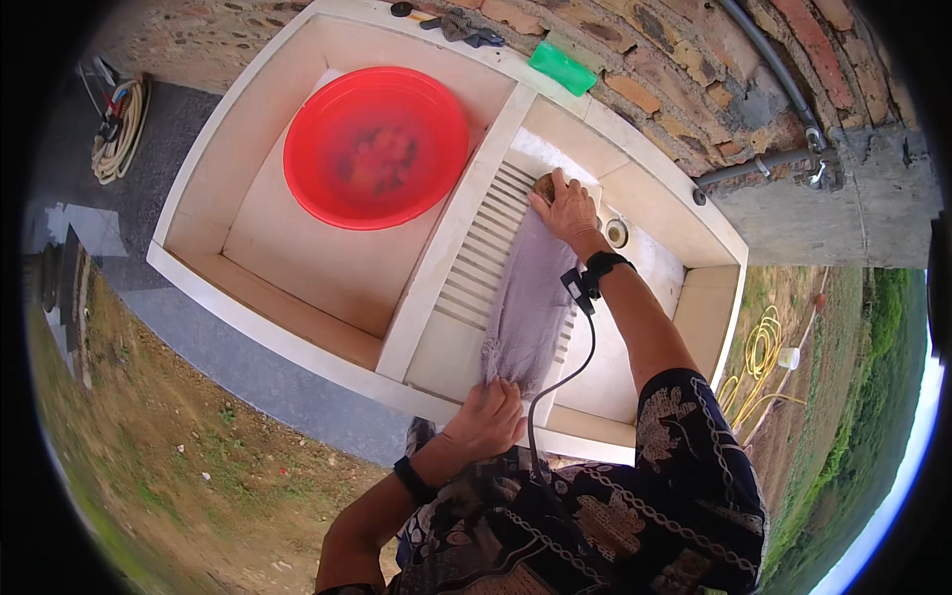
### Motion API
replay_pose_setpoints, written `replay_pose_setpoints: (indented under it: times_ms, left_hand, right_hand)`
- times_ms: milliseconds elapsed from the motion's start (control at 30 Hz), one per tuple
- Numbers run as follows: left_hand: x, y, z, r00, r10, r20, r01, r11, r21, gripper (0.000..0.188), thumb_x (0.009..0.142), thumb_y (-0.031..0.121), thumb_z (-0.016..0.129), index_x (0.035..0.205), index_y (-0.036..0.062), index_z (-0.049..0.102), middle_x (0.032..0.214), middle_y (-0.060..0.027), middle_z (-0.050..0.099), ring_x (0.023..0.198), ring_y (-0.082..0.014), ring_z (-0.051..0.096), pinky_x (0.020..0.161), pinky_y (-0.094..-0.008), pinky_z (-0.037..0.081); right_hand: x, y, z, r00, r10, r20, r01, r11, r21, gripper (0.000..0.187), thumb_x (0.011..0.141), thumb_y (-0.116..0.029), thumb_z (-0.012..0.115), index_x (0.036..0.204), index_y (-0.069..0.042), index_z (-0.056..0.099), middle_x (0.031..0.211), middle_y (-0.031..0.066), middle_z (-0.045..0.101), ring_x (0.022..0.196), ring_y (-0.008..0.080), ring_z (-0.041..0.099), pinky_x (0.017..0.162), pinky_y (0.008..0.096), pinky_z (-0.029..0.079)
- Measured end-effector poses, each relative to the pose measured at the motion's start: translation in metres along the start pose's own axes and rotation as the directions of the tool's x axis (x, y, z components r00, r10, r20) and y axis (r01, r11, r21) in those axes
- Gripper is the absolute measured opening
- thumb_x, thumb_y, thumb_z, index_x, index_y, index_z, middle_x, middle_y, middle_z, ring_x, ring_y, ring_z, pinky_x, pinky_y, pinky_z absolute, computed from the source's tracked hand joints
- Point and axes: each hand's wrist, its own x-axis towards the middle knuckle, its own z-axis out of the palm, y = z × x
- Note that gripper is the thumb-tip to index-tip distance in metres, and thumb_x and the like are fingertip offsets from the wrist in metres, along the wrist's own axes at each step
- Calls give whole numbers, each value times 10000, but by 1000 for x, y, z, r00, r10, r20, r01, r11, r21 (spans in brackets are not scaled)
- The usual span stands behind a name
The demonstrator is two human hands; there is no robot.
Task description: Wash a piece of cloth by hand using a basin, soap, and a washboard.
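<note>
A wet, lilac-grey cloth (531, 288) lies stretched lengthwise over the ribbed washboard (476, 260) built into the sink. My left hand (486, 415) is closed on the near end of the cloth, its fingers curled over the edge. At the far end, my right hand (570, 213) grips a small brown rounded object (543, 187), which looks like a scrubbing brush and rests against the cloth. Its underside is hidden. To the left, a red basin (312, 188) stands in the other sink compartment, holding cloudy water with dark and reddish shapes under the surface.
The pale two-part sink (407, 307) has a divider wall and a drain (616, 233) beside the washboard. On the back rim sit a green package (562, 68) and dark gloves (461, 30). A black cable (540, 416) hangs from my right wrist. Brick wall rises behind.
</note>
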Motion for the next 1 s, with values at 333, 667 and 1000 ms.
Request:
replay_pose_setpoints:
  times_ms: [333,667,1000]
  left_hand:
    - [-10,-27,1,996,15,-85,-9,997,74,439,821,324,576,1033,-55,635,1065,-192,577,1057,-336,515,835,-440,433]
    - [-7,-9,2,997,-20,-72,20,1000,-1,422,853,290,561,1027,-89,624,1057,-212,576,1040,-357,520,876,-468,432]
    - [-20,15,-2,995,-31,-93,37,997,62,414,821,302,572,1005,-61,646,1047,-187,588,1075,-346,500,768,-448,466]
  right_hand:
    - [-154,-59,-31,772,-636,-7,608,734,304,816,786,-526,659,1316,23,370,998,232,506,855,392,550,783,480,458]
    - [-44,-27,3,983,-181,0,179,973,147,634,861,-569,547,1195,-47,410,987,259,565,880,411,606,718,503,501]
    - [-41,-39,0,970,-240,-41,243,961,128,643,855,-474,593,1254,-15,384,971,235,550,879,402,598,755,447,512]
